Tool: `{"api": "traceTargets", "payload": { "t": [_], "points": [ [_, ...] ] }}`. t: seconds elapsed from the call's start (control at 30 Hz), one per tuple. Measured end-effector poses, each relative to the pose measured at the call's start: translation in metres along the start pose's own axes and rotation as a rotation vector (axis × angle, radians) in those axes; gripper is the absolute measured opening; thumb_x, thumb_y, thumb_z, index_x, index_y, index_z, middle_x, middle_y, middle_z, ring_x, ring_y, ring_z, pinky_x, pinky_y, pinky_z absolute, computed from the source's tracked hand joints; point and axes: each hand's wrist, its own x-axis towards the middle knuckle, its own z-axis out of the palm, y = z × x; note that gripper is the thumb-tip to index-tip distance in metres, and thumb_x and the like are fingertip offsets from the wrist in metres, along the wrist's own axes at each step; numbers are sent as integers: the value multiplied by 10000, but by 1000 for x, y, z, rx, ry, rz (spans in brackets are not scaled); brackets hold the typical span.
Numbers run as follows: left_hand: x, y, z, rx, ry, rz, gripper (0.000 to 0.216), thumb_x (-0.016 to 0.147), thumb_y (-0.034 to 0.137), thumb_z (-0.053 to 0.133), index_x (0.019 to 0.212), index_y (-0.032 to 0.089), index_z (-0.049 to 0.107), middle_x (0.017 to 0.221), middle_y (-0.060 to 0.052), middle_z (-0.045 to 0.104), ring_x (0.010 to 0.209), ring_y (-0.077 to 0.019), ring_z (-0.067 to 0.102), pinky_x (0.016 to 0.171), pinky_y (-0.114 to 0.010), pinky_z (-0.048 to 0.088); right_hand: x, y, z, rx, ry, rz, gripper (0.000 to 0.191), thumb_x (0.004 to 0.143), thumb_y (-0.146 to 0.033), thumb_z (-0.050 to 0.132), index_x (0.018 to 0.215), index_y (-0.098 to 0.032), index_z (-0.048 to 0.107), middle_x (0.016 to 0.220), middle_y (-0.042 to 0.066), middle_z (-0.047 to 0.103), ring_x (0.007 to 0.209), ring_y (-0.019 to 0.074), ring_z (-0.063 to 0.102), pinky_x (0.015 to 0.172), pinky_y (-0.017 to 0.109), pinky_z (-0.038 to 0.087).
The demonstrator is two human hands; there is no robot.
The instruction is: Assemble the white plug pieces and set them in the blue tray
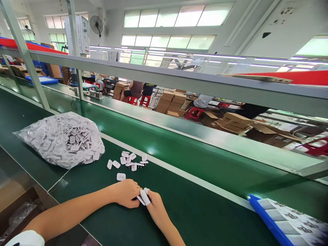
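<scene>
My left hand (128, 194) is closed, its fingers curled at the edge of a small white plastic plug part (140, 200). My right hand (156, 205) meets it from the right and pinches the same part; white finger covers are on its thumb and a fingertip. Most of the held part is hidden by the fingers. Just beyond my left hand a single white plug plate (121, 177) lies flat. Farther off is a loose group of similar white plug parts (128, 158), some with metal pins showing.
A clear plastic bag (61, 140) full of white plug parts rests on the green work surface (200, 218) at left. At lower right stands a blue tray (269, 220) with white pieces in rows. A pale rail (179, 173) runs behind. People sit beyond, among cardboard boxes (169, 101).
</scene>
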Motion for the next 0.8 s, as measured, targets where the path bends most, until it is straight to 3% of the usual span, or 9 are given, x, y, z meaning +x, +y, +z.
{"api": "traceTargets", "payload": {
  "t": [0.8],
  "points": [
    [1,2,-4,11,-25,-14,119,742,256,546,682,185,472,682,-23,579,646,-185,559,662,-306,430,1,-1,1,-49,36,-28,433,922,-435,328,558,-210,259,520,-22,386,494,106,310,467,248,208]
  ]
}}
